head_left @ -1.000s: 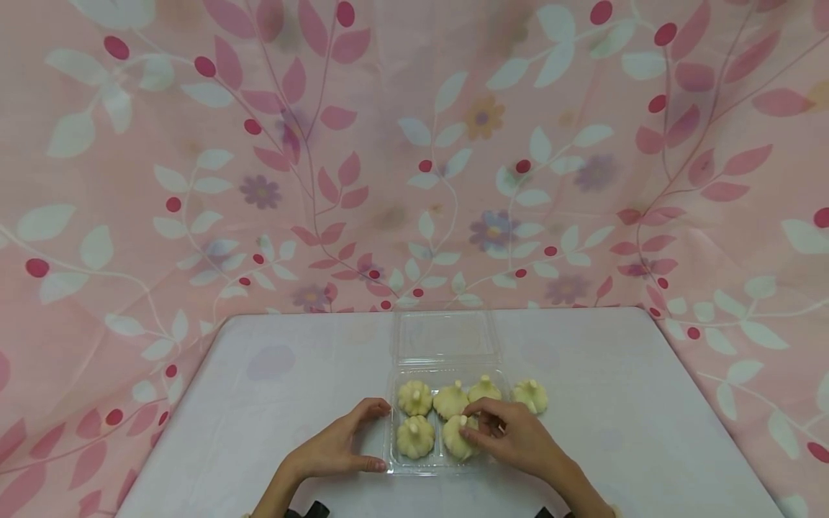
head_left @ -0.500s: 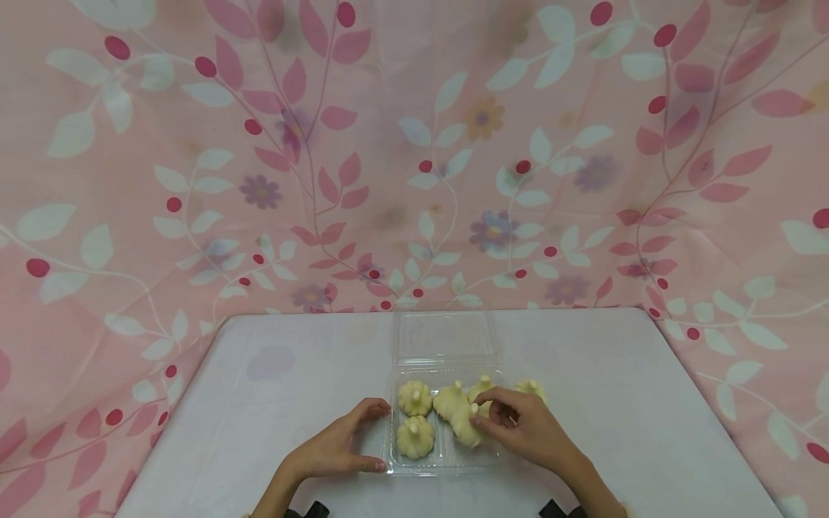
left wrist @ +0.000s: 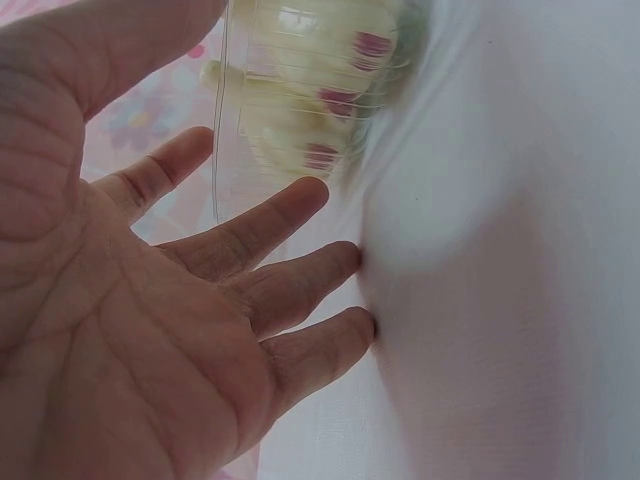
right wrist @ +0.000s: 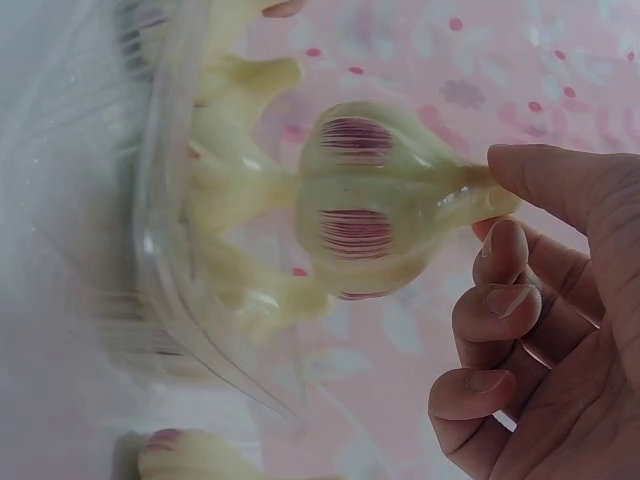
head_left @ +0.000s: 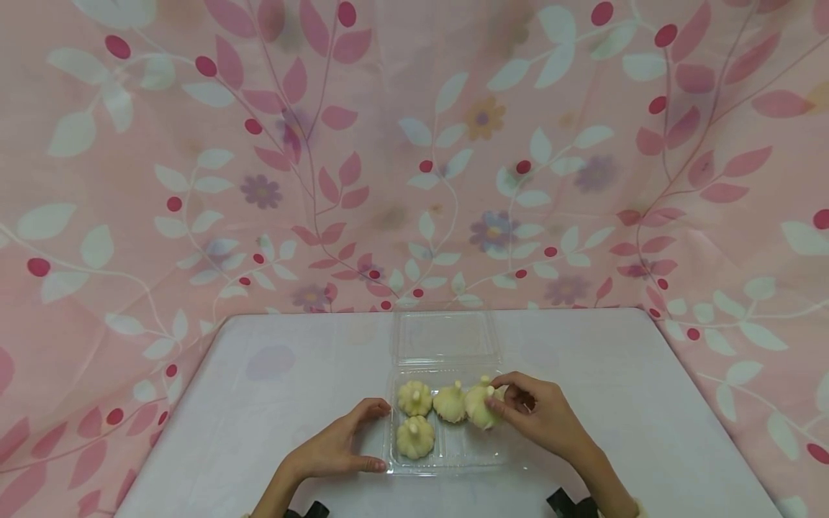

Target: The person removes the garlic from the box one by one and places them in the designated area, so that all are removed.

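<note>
My right hand [head_left: 549, 417] pinches a pale garlic bulb [head_left: 480, 407] by its stem, between thumb and forefinger. In the right wrist view that bulb [right wrist: 365, 200] shows purple-streaked sides and hangs clear of the container. Below it lies a clear plastic container [head_left: 453, 464] with its lid [head_left: 447, 338] folded back. Two garlic bulbs stand in the left part, one behind [head_left: 414, 398] and one in front [head_left: 415, 437]. Another bulb [head_left: 450, 403] sits right of them, and one more is mostly hidden behind the held bulb. My left hand [head_left: 327, 446], fingers spread and relaxed, touches the container's left edge.
A loose garlic bulb [right wrist: 195, 455] lies outside the container on the white table [head_left: 311, 374]; my right hand hides it in the head view. Behind the table hangs a pink leaf-patterned cloth [head_left: 388, 144].
My right hand has lifted the garlic bulb from the container's front right and carried it back and to the right. My left hand has stayed at the container's edge.
</note>
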`<state>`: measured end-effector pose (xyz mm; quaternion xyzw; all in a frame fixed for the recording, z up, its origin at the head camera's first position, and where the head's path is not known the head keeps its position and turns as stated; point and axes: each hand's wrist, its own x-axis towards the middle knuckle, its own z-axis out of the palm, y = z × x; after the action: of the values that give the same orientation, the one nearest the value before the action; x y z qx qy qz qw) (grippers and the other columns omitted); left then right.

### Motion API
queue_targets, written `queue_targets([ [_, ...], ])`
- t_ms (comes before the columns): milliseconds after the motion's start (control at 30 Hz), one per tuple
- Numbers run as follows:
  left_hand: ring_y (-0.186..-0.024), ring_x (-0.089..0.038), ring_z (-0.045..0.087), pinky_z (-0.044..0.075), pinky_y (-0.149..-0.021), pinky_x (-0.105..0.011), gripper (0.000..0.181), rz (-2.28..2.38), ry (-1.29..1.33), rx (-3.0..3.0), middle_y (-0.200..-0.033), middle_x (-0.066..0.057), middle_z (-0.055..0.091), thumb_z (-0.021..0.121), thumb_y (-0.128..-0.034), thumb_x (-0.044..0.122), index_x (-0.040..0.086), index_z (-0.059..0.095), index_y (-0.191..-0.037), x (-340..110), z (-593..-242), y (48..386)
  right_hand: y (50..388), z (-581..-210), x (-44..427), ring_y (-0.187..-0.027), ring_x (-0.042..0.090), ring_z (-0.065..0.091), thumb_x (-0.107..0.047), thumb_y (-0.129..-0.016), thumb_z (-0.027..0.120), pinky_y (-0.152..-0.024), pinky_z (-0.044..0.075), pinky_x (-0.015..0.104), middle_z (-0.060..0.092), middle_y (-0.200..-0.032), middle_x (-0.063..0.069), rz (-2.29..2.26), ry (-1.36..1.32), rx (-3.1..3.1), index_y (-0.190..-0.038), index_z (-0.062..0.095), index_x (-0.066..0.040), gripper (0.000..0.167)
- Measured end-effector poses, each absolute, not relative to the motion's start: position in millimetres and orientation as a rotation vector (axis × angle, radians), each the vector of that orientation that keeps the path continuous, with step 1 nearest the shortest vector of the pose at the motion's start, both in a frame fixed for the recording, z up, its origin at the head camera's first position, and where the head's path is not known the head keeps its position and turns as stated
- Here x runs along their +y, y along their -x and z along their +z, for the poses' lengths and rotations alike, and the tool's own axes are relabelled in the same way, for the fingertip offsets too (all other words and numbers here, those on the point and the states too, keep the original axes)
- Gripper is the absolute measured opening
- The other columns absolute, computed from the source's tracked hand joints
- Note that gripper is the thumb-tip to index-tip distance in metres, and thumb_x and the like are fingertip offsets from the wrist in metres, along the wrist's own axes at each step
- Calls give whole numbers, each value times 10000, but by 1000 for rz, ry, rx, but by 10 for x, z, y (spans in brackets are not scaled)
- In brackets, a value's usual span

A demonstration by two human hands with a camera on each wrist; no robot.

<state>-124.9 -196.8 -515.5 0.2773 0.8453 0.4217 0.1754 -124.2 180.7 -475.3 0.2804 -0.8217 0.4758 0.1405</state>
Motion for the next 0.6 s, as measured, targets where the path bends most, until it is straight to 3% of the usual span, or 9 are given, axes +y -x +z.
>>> queue_targets([
  [367,-1347,-239,436,297,-1089,-559,872,1208,-761,2377,-1431,-2,492,849,-753,425,199,357,-1435,-1963,-5135,1243,1294,-4616,1952,-541,37,439,-68,-823,803,-468,391,198,533,-684,-114,1311,-712,-2388,-1043,675,-182,279],
  [600,-1352,-245,430,291,-1092,-560,861,1213,-755,2373,-1437,-18,488,839,-762,440,195,362,-1436,-1961,-5142,1254,1322,-4459,2069,-522,79,464,50,-784,792,-457,402,221,575,-684,-60,1273,-619,-2365,-1010,688,-77,279],
])
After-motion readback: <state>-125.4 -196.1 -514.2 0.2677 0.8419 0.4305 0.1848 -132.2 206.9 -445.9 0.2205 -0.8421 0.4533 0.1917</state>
